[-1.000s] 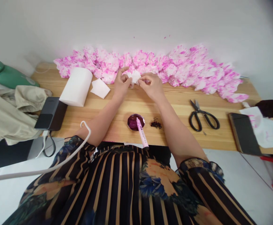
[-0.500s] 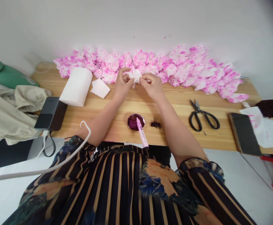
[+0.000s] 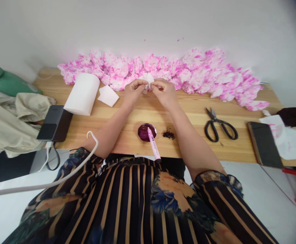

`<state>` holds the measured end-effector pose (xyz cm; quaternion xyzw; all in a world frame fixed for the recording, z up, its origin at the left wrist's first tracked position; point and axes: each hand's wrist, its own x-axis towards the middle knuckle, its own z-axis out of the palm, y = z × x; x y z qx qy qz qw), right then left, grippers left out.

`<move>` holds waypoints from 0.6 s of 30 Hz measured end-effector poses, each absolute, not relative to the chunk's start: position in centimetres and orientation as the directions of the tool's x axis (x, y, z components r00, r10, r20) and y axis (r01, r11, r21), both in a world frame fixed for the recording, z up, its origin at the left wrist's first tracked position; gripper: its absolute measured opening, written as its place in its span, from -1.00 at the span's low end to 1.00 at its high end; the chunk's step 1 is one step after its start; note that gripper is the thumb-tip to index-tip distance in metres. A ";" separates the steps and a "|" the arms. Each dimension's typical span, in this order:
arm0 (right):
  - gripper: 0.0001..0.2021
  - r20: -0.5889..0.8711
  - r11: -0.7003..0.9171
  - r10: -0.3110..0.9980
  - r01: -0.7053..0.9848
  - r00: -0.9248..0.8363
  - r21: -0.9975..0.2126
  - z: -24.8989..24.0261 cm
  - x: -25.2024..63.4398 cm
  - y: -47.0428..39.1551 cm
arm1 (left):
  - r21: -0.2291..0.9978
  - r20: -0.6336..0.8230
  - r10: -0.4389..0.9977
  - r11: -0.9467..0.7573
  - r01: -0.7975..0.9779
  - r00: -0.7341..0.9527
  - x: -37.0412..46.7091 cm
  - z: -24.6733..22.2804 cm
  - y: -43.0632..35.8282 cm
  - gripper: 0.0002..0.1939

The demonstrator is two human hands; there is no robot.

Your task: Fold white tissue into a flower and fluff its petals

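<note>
Centrally, a white tissue piece [image 3: 148, 78] is located at the far side of the wooden table [image 3: 188, 118], directly in front of the pink-and-white tissue flowers [image 3: 151, 64]. The left hand [image 3: 135, 88] pinches its left edge between thumb and fingertips; the right hand [image 3: 163, 90] pinches the right edge in the same manner (the exact fold is too small to resolve). Left of the hands, folded white tissue squares [image 3: 108, 96] lie beside a white paper roll [image 3: 83, 94]. Between the forearms, a pink marker [image 3: 154, 145] rests with its pink end over a round dish [image 3: 143, 133] of dark magenta content; a small pile of black ties [image 3: 168, 133] is positioned just right of the dish. Black-handled scissors [image 3: 220, 125] lie right of the right forearm, blades partly open. Farther right, a smartphone [image 3: 264, 145] overlaps a pink-stained sheet [image 3: 287, 139].
</note>
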<state>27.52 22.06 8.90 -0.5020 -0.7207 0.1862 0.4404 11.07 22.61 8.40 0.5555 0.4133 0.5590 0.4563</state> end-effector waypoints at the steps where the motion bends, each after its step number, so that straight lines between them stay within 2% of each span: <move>1: -0.84 0.451 0.428 0.886 0.558 -0.105 -0.711 8.8 27.5 22.1 | 0.965 0.260 0.965 -0.258 -0.037 0.039 11.0 8.4 22.6 -0.85; 4: -0.83 0.460 0.436 0.882 0.551 -0.103 -0.712 8.8 27.5 22.1 | 0.950 0.311 0.950 -0.311 0.008 0.040 11.0 8.4 22.6 -0.92; 9: -0.82 0.459 0.436 0.881 0.568 -0.112 -0.698 9.0 27.4 22.0 | 0.929 0.357 0.933 -0.359 0.086 0.039 11.1 9.0 22.0 -0.90; 18: -0.81 0.483 0.444 0.867 0.625 -0.121 -0.641 8.7 27.1 21.9 | 0.916 0.374 0.927 -0.376 0.140 0.039 11.1 8.5 22.2 -0.93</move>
